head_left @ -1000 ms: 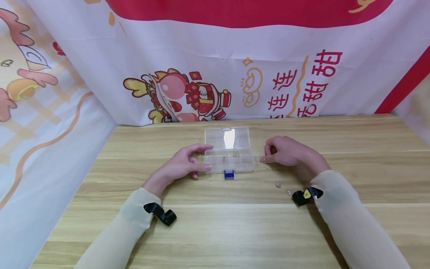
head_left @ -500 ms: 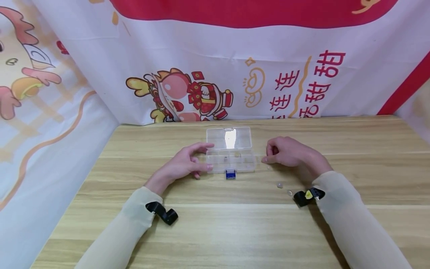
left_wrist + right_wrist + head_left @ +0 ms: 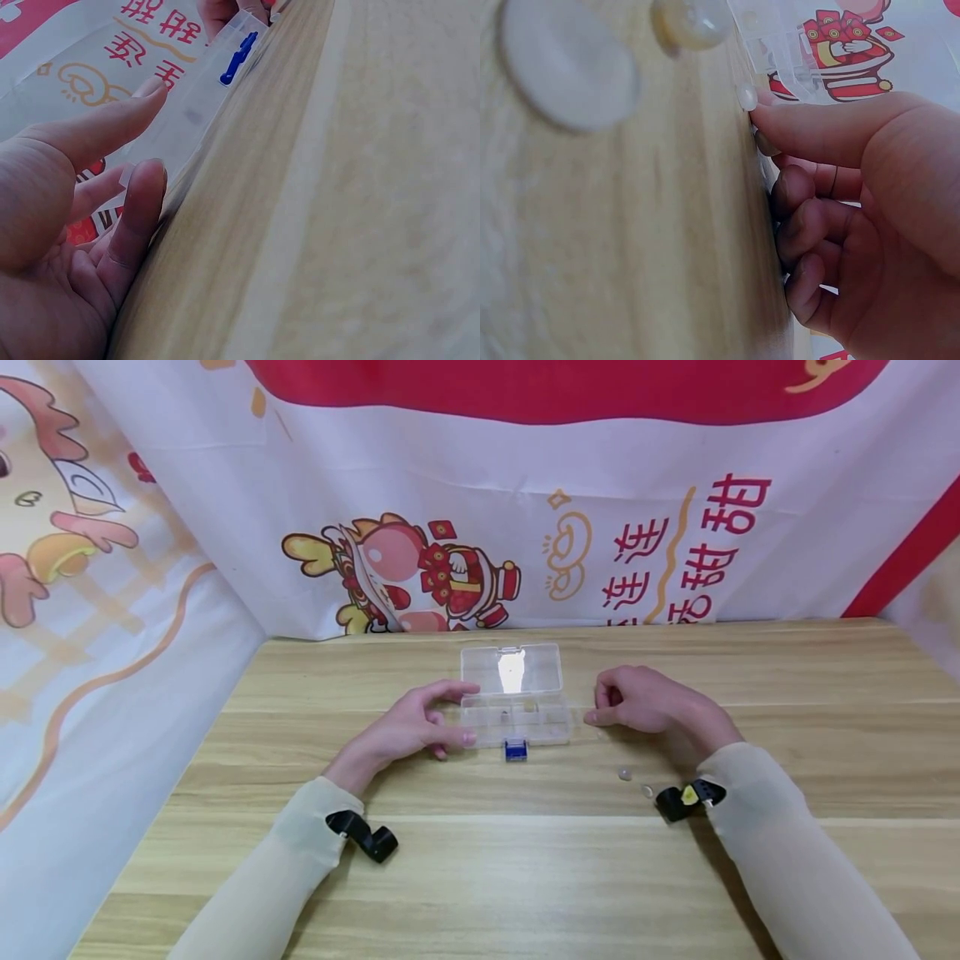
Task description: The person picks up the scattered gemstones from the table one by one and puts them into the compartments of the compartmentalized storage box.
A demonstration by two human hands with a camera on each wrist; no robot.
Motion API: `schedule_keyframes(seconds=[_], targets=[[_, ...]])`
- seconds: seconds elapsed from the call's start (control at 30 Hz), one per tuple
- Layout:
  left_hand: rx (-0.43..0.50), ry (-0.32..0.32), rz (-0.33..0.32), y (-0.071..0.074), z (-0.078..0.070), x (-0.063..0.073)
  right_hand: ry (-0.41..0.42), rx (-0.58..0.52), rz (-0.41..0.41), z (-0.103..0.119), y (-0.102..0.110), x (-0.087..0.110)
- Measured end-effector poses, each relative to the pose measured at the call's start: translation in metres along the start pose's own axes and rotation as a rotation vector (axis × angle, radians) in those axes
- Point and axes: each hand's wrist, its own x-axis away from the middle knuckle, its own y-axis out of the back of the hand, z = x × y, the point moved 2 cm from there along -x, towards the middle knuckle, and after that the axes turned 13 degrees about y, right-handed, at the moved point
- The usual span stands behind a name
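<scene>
A clear plastic compartment box with a blue latch lies on the wooden table, its lid folded back. A few tiny pieces sit in its compartments. My left hand holds the box's left end, thumb at the front edge and index finger at the back. Beyond the box's right end, my right hand is low at the table, fingers curled and thumb pinching against the index finger. In the right wrist view a small pale stone shows right at the thumb tip.
Two small smooth stones, one greyish and one pale, lie on the table in front of my right hand. A printed cloth hangs behind the table's back edge, with another at the left.
Both hands keep nearly the same place at the box and the table. The whole head view has shifted slightly, putting the scene a little further right.
</scene>
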Motion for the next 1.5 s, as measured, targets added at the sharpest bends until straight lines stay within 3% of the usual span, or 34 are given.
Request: schedule_keyframes(seconds=[0.7,1.23,1.5], targets=[[0.003,0.015,-0.003,0.001,-0.001,0.0,0.006,-0.028,-0.044,0.008,0.005,0.004],[0.007,0.018,-0.003,0.0,-0.001,0.0,0.117,-0.045,-0.216,0.031,0.01,0.0],[0.008,0.022,-0.009,0.001,0.001,-0.001,0.14,-0.105,-0.241,0.047,0.006,-0.003]])
